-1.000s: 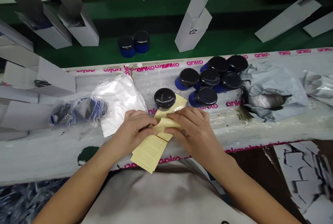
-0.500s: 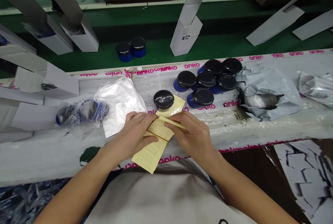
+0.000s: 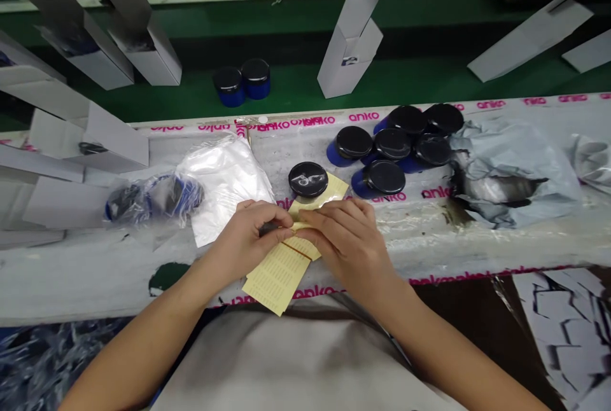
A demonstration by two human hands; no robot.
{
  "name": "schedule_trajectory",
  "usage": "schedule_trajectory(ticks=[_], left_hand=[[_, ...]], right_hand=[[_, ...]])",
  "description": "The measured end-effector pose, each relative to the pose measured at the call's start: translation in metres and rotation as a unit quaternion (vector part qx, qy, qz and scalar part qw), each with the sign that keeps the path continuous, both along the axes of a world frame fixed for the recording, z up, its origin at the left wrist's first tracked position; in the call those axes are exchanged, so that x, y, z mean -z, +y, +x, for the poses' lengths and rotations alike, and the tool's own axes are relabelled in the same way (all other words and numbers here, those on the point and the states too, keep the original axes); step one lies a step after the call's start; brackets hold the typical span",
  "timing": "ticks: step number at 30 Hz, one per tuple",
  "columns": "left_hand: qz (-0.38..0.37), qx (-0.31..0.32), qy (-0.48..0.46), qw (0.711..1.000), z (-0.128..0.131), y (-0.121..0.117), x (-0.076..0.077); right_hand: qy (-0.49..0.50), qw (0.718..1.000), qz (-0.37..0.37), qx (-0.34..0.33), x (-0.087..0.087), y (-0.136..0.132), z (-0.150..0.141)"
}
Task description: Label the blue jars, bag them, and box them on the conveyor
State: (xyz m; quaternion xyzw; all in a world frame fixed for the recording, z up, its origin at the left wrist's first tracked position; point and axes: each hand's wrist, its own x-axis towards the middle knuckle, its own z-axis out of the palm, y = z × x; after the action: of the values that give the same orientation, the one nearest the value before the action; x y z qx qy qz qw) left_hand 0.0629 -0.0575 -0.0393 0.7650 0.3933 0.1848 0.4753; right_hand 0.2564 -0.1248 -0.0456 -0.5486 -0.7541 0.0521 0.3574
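Observation:
Yellow printed label sheets [image 3: 277, 280], with a brown band across them, lie on the bench in front of me. Above them my left hand [image 3: 252, 229] pinches the left end of a narrow yellow strip [image 3: 300, 225]. The strip's other end is in my right hand [image 3: 346, 239], closed with fingertips and thumb together; these fingers cover much of it. Just beyond my hands a round black lid [image 3: 308, 179] with a light mark on top rests over the far end of the yellow sheets. Several blue jars with black lids [image 3: 379, 179] stand to the right.
Clear plastic bags [image 3: 226, 185] are stacked on the left, beside bagged blue-and-black jars [image 3: 155, 198]. Open white boxes [image 3: 114, 144] crowd the far left. One white box [image 3: 351, 55] and two jars [image 3: 243, 83] stand on the green strip behind. A torn grey bag [image 3: 520, 169] lies right.
My right hand has turned and its fingers have come closer to my left, both now pinching the yellow strip. The view has shifted slightly.

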Motion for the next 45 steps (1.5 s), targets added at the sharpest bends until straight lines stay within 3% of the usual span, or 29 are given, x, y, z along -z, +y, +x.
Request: schedule_trajectory(ticks=[3, 6, 14, 21, 28, 41, 45], left_hand=[[-0.014, -0.016, -0.043, 0.999, -0.004, -0.002, 0.004], [0.036, 0.012, -0.037, 0.999, -0.006, -0.002, 0.007], [0.077, 0.022, -0.05, 0.996, -0.007, 0.0, 0.008], [0.053, 0.018, -0.032, 0.998, -0.005, -0.002, 0.006], [0.072, 0.026, -0.067, 0.995, -0.006, -0.001, 0.008], [0.047, 0.012, -0.041, 0.998, -0.004, -0.002, -0.001], [0.05, -0.001, -0.029, 0.998, -0.001, -0.002, 0.0]], right_hand=[[0.027, 0.999, -0.034, -0.025, 0.003, 0.0, 0.001], [0.054, 0.994, -0.079, -0.046, 0.004, -0.001, 0.002], [0.155, 0.979, -0.126, 0.037, 0.006, -0.01, -0.005], [0.123, 0.99, -0.067, -0.015, -0.006, -0.006, -0.003], [0.099, 0.988, -0.111, -0.034, -0.017, -0.002, -0.002], [0.003, 0.997, -0.032, -0.063, -0.013, -0.001, -0.001], [0.039, 0.996, -0.048, -0.063, -0.009, 0.0, 0.001]])
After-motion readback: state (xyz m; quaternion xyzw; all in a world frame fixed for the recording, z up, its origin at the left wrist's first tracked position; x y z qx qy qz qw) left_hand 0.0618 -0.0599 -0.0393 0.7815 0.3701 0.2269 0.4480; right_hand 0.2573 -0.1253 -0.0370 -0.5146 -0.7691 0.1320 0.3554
